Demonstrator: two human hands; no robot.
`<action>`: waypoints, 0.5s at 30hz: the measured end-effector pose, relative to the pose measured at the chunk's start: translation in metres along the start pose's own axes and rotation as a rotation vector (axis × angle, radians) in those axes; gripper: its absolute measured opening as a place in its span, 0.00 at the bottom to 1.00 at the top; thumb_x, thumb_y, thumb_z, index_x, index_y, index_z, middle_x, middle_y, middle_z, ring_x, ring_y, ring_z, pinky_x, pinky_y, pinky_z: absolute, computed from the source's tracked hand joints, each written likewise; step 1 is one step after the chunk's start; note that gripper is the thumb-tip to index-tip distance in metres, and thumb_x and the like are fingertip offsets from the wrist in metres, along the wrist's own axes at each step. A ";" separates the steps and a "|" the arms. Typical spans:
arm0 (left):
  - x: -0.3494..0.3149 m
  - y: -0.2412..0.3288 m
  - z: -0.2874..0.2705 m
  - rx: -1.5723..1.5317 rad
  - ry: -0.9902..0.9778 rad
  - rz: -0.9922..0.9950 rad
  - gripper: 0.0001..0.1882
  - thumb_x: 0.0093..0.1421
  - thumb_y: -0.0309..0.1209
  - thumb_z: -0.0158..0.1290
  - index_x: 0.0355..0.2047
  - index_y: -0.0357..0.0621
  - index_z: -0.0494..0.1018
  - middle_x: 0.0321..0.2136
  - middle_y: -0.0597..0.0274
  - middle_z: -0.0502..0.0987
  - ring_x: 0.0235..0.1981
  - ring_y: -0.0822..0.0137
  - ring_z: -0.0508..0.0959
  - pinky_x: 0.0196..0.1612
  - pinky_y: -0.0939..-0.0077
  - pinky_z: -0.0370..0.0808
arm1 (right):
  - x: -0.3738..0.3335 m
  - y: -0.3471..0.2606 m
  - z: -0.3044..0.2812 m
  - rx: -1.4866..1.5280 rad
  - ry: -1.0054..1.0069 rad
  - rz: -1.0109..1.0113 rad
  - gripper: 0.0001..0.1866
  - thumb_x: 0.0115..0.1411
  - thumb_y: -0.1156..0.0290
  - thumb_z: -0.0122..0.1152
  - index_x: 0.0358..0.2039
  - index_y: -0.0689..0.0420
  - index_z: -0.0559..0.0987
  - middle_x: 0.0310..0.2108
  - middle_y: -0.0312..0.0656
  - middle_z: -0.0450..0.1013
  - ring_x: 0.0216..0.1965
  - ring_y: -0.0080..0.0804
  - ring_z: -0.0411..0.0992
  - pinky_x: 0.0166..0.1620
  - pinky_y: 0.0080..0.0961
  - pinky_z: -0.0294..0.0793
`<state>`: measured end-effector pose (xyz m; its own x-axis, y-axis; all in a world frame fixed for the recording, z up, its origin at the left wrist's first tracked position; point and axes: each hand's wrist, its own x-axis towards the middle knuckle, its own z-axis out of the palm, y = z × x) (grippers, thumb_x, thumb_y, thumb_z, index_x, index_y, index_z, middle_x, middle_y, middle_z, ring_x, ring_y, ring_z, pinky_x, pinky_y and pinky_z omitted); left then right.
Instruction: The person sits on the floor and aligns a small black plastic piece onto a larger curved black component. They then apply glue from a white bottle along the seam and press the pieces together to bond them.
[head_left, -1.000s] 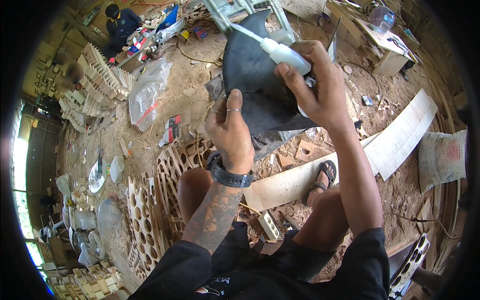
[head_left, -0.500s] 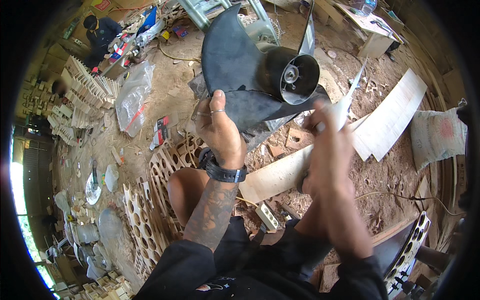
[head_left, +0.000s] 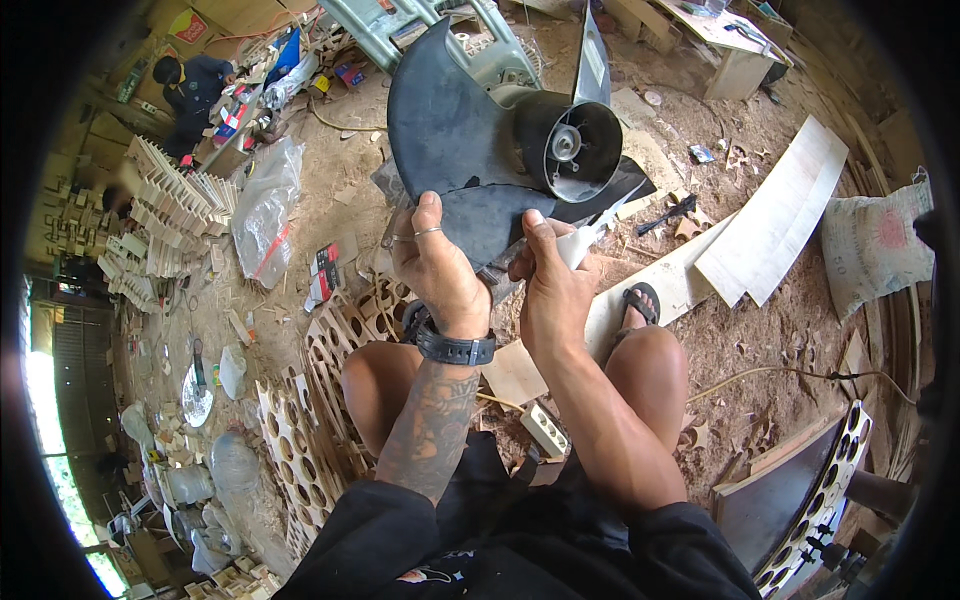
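A black fan impeller with a round open hub hangs tilted in front of me. A dark, uneven seam runs across its near blade. My left hand grips that blade's lower edge, thumb on top and fingers beneath. At the same blade's right side is my right hand, closed round a small white object with a long pointed tip, which looks like a glue bottle. The right thumb lies at or against the blade edge; whether it presses there I cannot tell.
Around my knees lie wooden strips with round holes, a power strip and a pale board. A white sack stands right. A plastic chair is behind the impeller. Another person sits far left near stacked wood.
My right hand has come left and inward with the white pointed object, from beside the hub to the near blade. The impeller has shifted slightly left in view.
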<state>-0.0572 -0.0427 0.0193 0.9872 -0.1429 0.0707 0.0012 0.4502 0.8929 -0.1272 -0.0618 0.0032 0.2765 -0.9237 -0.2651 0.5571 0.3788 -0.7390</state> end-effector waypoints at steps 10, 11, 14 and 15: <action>0.000 -0.004 -0.002 0.046 0.037 -0.047 0.14 0.57 0.38 0.57 0.32 0.38 0.73 0.35 0.61 0.73 0.38 0.68 0.70 0.49 0.72 0.66 | 0.003 -0.001 0.002 -0.022 0.001 -0.062 0.12 0.59 0.66 0.63 0.28 0.62 0.76 0.19 0.33 0.68 0.19 0.19 0.66 0.22 0.17 0.65; 0.000 -0.004 -0.001 0.048 0.035 -0.035 0.13 0.57 0.37 0.56 0.31 0.39 0.73 0.34 0.62 0.72 0.38 0.69 0.70 0.48 0.73 0.66 | 0.003 -0.001 0.002 -0.026 -0.003 -0.065 0.12 0.59 0.66 0.64 0.28 0.62 0.76 0.19 0.33 0.68 0.18 0.19 0.66 0.22 0.17 0.65; 0.001 -0.005 -0.001 0.060 0.043 -0.021 0.11 0.57 0.36 0.55 0.28 0.40 0.72 0.31 0.65 0.71 0.36 0.70 0.68 0.45 0.75 0.65 | 0.004 0.000 0.000 -0.032 -0.014 -0.064 0.12 0.58 0.66 0.65 0.30 0.62 0.76 0.20 0.34 0.69 0.19 0.21 0.67 0.23 0.19 0.67; 0.002 -0.004 -0.002 0.068 0.032 -0.011 0.10 0.57 0.35 0.55 0.27 0.41 0.72 0.29 0.66 0.70 0.34 0.71 0.67 0.44 0.76 0.64 | 0.005 0.000 -0.002 -0.033 -0.025 -0.062 0.12 0.58 0.66 0.66 0.31 0.62 0.75 0.21 0.35 0.70 0.20 0.22 0.68 0.24 0.21 0.70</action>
<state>-0.0550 -0.0430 0.0149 0.9917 -0.1191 0.0475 0.0024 0.3877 0.9218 -0.1272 -0.0665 0.0007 0.2626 -0.9434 -0.2028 0.5475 0.3188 -0.7737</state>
